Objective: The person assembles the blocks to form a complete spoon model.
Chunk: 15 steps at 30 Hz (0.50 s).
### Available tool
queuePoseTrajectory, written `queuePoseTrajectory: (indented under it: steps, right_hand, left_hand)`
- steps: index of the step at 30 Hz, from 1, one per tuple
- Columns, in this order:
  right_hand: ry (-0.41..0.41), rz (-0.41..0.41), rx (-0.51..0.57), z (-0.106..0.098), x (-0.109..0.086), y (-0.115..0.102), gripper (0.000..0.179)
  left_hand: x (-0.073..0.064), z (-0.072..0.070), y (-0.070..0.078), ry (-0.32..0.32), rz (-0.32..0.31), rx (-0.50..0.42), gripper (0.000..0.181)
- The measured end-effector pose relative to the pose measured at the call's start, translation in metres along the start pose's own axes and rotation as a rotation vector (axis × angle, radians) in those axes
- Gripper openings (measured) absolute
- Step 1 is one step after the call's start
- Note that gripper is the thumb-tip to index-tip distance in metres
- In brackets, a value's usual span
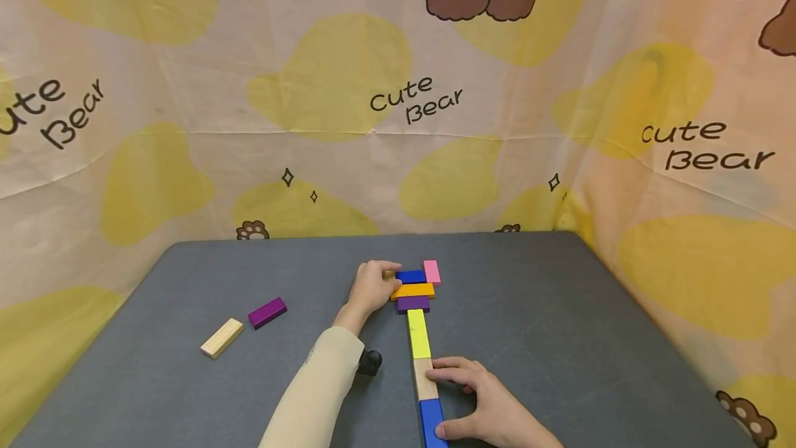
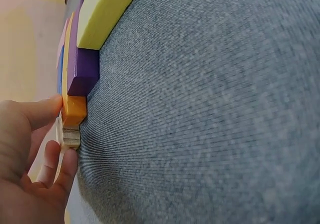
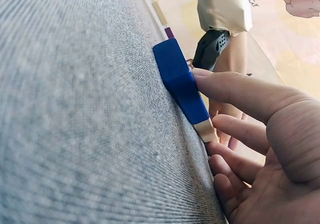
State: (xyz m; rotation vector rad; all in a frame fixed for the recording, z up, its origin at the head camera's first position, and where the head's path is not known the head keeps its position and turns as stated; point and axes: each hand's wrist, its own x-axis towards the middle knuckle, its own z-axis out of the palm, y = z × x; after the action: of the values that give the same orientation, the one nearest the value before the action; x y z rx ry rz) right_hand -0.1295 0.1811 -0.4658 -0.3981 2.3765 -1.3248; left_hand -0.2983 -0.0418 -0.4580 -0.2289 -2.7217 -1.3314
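Note:
A line of flat blocks runs away from me along the table. At its far end my left hand (image 1: 373, 285) has its fingers curled around a natural wood block (image 2: 70, 136), which it mostly hides in the head view; its thumb touches beside the orange block (image 1: 413, 290). A dark blue block (image 1: 410, 276), a pink block (image 1: 432, 272) and a purple block (image 1: 413, 303) adjoin there. Nearer come a yellow block (image 1: 419, 334), a pale wood block (image 1: 425, 380) and a blue block (image 1: 430, 422). My right hand (image 1: 491, 403) rests its thumb on this blue block, fingers extended against the pale wood one.
To the left on the grey table (image 1: 547, 323) lie a loose magenta block (image 1: 268, 313) and a loose wood block (image 1: 222, 338). A black device (image 1: 370, 363) sits at the left wrist. A printed cloth (image 1: 348, 171) hangs behind the table's far edge.

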Motion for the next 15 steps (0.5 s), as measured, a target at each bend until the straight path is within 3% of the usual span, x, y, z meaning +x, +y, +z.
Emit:
queuePoseTrajectory:
  steps: [9, 15]
  right_hand:
    - [0.003, 0.017, -0.003, 0.0007, 0.0004, -0.0015, 0.057]
    - [0.002, 0.022, 0.002, 0.0012, 0.0004, -0.0024, 0.057]
  left_hand:
    - [0.0007, 0.0006, -0.0011, 0.048, 0.018, -0.007, 0.036]
    - [-0.0006, -0.0003, -0.005, 0.046, 0.015, -0.036, 0.034]
